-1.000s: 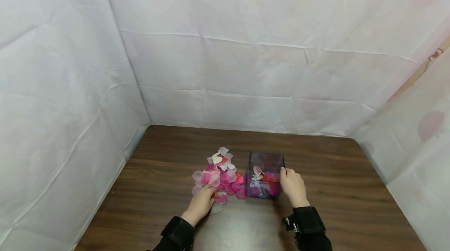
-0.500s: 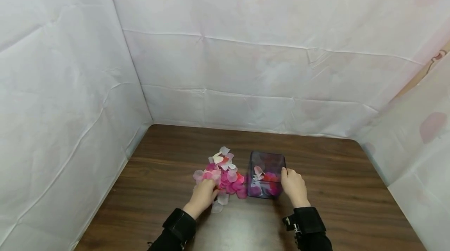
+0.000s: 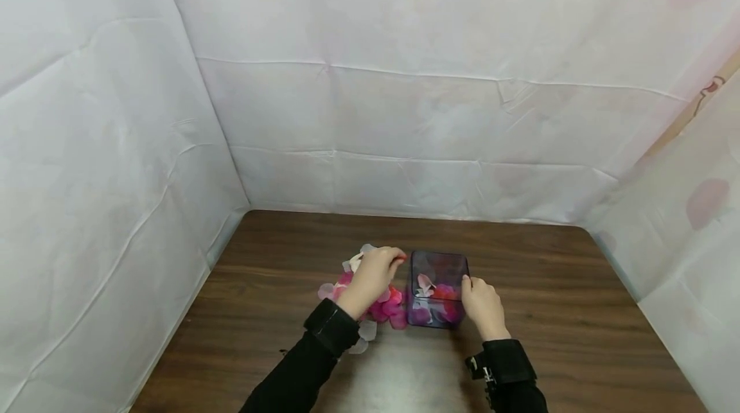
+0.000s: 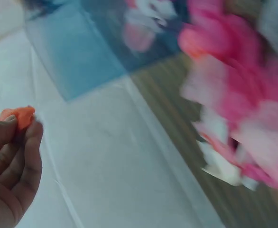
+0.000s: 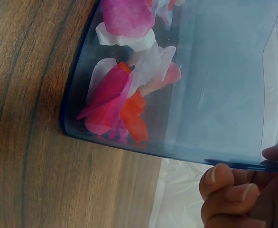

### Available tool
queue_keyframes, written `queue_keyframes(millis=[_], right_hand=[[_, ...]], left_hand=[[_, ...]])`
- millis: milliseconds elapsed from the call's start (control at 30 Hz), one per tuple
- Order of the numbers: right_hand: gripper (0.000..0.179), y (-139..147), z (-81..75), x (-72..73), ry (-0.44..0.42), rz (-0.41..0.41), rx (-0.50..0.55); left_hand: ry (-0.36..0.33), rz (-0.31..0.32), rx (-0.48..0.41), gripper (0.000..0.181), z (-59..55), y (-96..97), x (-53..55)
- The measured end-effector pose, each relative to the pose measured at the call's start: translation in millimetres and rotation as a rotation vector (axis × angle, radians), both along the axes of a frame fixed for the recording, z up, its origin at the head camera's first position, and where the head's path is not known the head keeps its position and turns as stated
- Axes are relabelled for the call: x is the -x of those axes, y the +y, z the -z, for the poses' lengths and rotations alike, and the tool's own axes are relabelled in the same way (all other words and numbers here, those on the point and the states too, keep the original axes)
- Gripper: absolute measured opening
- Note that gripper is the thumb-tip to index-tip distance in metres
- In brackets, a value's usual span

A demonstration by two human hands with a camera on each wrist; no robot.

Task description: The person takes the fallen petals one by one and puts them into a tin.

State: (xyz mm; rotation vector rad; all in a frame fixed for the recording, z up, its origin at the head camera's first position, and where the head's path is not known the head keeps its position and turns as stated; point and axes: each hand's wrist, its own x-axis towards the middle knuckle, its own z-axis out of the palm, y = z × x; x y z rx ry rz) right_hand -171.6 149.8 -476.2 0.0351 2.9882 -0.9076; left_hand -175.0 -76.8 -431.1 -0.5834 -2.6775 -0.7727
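Note:
My left hand (image 3: pixel 372 277) is raised over the petal pile, left of the box. Thumb and forefinger pinch a small crumpled orange-red petal (image 4: pixel 19 117). A transparent bluish-purple plastic box (image 3: pixel 438 263) stands on the table, with pink, white and orange petals (image 5: pixel 111 102) inside near its bottom. At its right side my right hand (image 3: pixel 483 309) grips the upper edge, thumb on one face of the wall and curled fingers on the other. The loose pile of pink, white and red artificial petals (image 3: pixel 386 307) lies against the box's left side, partly covered by my left hand and forearm.
Everything stands on a dark wood-grain table (image 3: pixel 555 291). White sheeting (image 3: pixel 358 111) hangs along the back and left, and a pale sheet with pink spots (image 3: pixel 694 246) borders the right. A few pale petals (image 3: pixel 367 331) lie in front of the pile.
My left hand has gone from the front of the pile up and rightward towards the box, now with an orange-red petal pinched. The right hand and box have stayed in place.

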Motion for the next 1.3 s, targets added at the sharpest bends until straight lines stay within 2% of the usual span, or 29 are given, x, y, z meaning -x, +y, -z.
queue_keyframes(millis=[167, 400, 533, 667, 800, 933, 1067, 1133, 1200, 1300], right_hand=[[0.045, -2, -1.1, 0.7, -0.012, 0.002, 0.008], [0.047, -4, -2.9, 2.7, -0.03, 0.003, 0.003], [0.047, -5, -2.5, 2.6, -0.028, 0.009, 0.008], [0.047, -5, -2.1, 2.0, -0.017, 0.012, 0.008], [0.046, -3, -1.4, 2.4, -0.013, 0.01, 0.005], [0.047, -1, 0.2, 2.2, -0.018, 0.016, 0.001], [0.047, 1, 1.7, 0.7, -0.019, 0.017, 0.009], [0.047, 2, 2.0, 0.1, -0.018, 0.017, 0.012], [0.046, 2, 1.8, -0.1, -0.013, 0.016, 0.013], [0.046, 2, 1.5, -0.1, -0.033, 0.016, 0.014]], left_hand=[[-0.043, 0.087, 0.019, 0.016, -10.4, 28.2, 2.9], [-0.093, 0.163, 0.145, 0.026, -5.1, 58.1, 7.5], [-0.1, 0.191, 0.167, 0.025, 3.6, 63.7, 8.0], [-0.102, 0.187, 0.188, 0.021, 10.8, 64.7, 8.2], [-0.106, 0.182, 0.23, 0.032, 13.0, 62.9, 8.4], [-0.067, 0.167, 0.183, 0.037, 11.7, 52.8, 7.2], [-0.001, 0.099, 0.117, 0.033, 14.5, 25.1, 4.0], [-0.006, 0.046, 0.1, 0.03, 21.0, 4.7, 1.8], [-0.026, -0.005, 0.099, 0.028, 32.2, -17.5, -1.2], [-0.064, -0.062, 0.155, 0.024, 51.4, -46.7, -11.0]])
